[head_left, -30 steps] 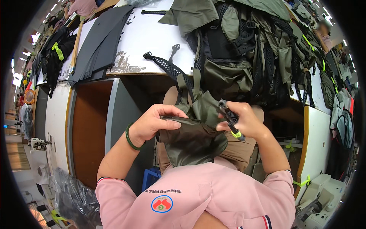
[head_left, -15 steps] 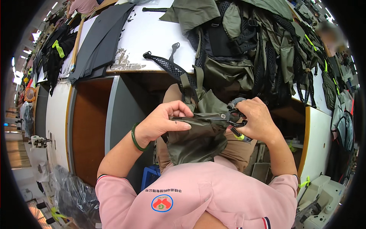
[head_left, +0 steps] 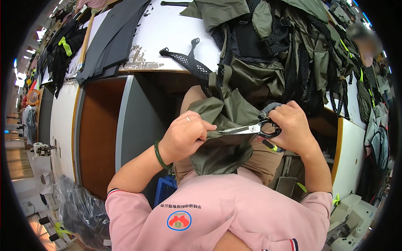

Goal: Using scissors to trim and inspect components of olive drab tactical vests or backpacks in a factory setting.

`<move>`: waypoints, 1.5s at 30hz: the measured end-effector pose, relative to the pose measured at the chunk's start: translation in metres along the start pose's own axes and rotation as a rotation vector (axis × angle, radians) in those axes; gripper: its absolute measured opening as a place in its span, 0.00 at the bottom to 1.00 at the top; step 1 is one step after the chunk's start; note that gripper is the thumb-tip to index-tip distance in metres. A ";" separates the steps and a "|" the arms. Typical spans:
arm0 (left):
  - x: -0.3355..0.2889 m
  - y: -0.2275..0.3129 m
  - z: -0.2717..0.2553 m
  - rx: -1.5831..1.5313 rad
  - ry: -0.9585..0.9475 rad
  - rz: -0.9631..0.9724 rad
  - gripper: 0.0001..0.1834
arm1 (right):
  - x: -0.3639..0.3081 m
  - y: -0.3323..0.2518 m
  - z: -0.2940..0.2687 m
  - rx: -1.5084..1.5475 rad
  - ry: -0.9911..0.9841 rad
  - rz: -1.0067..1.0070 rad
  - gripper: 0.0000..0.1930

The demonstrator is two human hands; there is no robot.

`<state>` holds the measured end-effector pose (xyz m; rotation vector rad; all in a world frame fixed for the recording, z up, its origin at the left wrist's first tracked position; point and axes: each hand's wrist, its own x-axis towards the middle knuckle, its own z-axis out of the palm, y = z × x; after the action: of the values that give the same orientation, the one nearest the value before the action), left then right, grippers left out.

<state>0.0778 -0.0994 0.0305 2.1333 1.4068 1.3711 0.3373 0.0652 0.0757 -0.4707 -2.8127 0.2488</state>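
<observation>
Over my lap hangs an olive-green fabric piece (head_left: pixel 224 157), with straps running up toward the table edge. My left hand (head_left: pixel 184 136), with a green bangle at the wrist, is closed on an edge of this fabric, thumb and forefinger pinched together. In my right hand (head_left: pixel 293 127) is a pair of scissors (head_left: pixel 250 129) with black handles. Their blades lie across the fabric, tips pointing left and close to my left fingertips. Whether the blades have fabric between them is hard to see. Some grey material (head_left: pixel 269 108) shows beside the scissor handles and my right fingers.
A heap of olive-green bags (head_left: pixel 259 62) with black mesh straps covers the far table and hangs over its edge. Dark grey sheets (head_left: pixel 109 39) lie stacked to the left. Below are open compartments with a grey divider (head_left: pixel 136 121). A sewing machine (head_left: pixel 354 224) stands at lower right.
My left hand has turned and its fingers have curled in on the fabric edge. The scissors have tilted, showing more of the blades, and my right hand has shifted slightly right.
</observation>
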 end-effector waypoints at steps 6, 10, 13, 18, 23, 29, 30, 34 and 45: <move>0.002 0.000 0.002 0.014 -0.025 0.094 0.15 | 0.007 -0.002 -0.004 -0.020 -0.017 -0.065 0.25; 0.000 0.000 0.000 0.028 -0.085 0.104 0.18 | 0.010 -0.003 -0.004 -0.031 -0.021 -0.091 0.24; 0.001 0.000 0.000 0.035 -0.097 0.108 0.18 | 0.013 -0.003 -0.003 -0.025 -0.017 -0.106 0.23; 0.000 -0.002 0.002 0.030 -0.095 0.104 0.18 | 0.018 -0.005 -0.004 -0.060 -0.017 -0.126 0.21; -0.002 -0.002 0.001 0.003 -0.116 0.082 0.19 | 0.017 -0.003 0.000 -0.116 0.025 -0.165 0.19; -0.005 -0.004 -0.002 -0.022 -0.105 0.037 0.20 | 0.011 -0.002 0.006 0.032 0.037 -0.062 0.22; -0.004 -0.004 -0.002 -0.049 -0.112 0.002 0.19 | 0.008 -0.006 0.008 0.184 -0.015 0.054 0.24; 0.009 0.011 -0.009 -0.358 -0.237 -0.602 0.16 | 0.005 -0.021 0.043 0.647 -0.066 0.049 0.17; -0.004 -0.026 -0.020 -1.077 -0.294 -0.935 0.10 | 0.022 -0.017 0.048 1.313 -0.346 0.565 0.07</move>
<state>0.0457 -0.0953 0.0228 0.7596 0.9403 0.9697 0.2974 0.0510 0.0390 -0.8491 -2.0110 2.1895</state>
